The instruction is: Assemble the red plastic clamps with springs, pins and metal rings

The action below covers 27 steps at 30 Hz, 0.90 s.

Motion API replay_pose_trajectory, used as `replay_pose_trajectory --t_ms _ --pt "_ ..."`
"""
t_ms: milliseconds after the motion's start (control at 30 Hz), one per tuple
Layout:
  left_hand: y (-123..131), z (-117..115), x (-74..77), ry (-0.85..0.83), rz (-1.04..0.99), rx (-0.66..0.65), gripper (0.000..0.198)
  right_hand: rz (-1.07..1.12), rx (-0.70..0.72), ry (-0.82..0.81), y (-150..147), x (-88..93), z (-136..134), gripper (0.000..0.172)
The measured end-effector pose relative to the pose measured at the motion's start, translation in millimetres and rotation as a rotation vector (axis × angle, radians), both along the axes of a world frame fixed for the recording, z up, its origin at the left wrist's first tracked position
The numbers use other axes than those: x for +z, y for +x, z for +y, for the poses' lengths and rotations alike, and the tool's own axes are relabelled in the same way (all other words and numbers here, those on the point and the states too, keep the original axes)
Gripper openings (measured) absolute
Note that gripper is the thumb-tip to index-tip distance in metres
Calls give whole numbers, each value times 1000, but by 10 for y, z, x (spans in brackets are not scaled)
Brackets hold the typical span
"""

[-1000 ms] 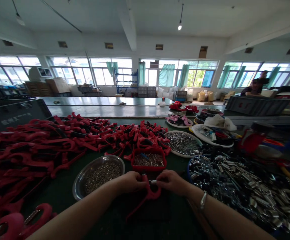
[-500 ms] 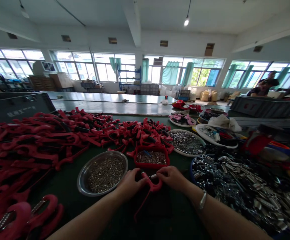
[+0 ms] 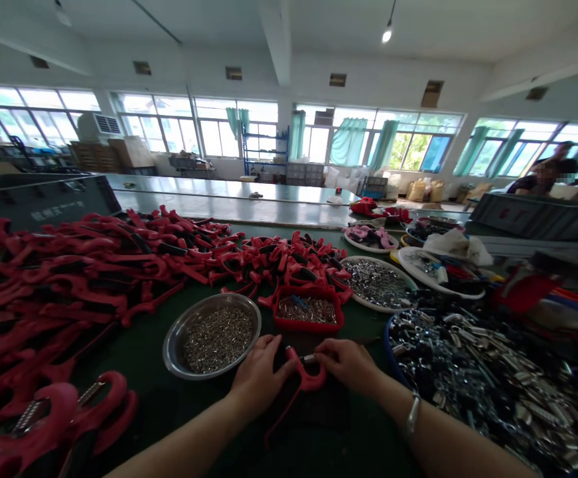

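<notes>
The left hand point(image 3: 259, 375) is closed on a red clip point(image 3: 304, 373) in front of the body, and the right hand point(image 3: 346, 365) pinches a small spring point(image 3: 309, 358) at its tip. A slackened pinch could flick the spring into the steel bowl point(image 3: 169, 352) at 10 o'clock or the red tray point(image 3: 308, 326) at 12 o'clock.

Left hand point(image 3: 261, 376), right hand point(image 3: 346, 365) on a red plastic handle point(image 3: 309, 377) beside a steel bowl point(image 3: 173, 346)
</notes>
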State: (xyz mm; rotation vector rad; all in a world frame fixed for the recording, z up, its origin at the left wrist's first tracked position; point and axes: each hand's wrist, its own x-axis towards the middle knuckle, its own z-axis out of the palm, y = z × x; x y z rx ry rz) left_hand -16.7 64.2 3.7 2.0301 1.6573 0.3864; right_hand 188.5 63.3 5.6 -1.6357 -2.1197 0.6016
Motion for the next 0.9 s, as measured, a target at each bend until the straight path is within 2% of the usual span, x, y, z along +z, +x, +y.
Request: replay_pose_trajectory --t_ms 100,167,233,333,433,533,633,733,867,900 --pt "25 -71 44 18 63 -51 101 -71 4 36 36 75 103 23" --pt "54 -97 71 12 94 -82 108 -117 -33 92 18 148 246 30" --pt "85 -94 92 -6 97 -90 101 -172 -83 134 -43 215 452 29" --pt "118 -52 100 -30 85 -106 96 -262 -116 107 -193 245 811 23" --pt "117 -10 83 -32 73 -119 97 -310 -109 50 -350 175 1098 26" --pt "98 1 62 -32 42 -110 98 -297 -99 48 -441 81 1233 27" --pt "85 -6 52 -35 16 -94 98 -234 -125 115 -414 72 1239 28" --pt "79 -7 56 -38 8 -94 98 -136 -201 233 -279 182 1141 30" --pt "70 -1 59 -38 -11 -105 97 21 -281 338 -122 348 766 15" --pt "67 1 56 -38 -15 -102 96 65 -280 347 -116 354 625 17"
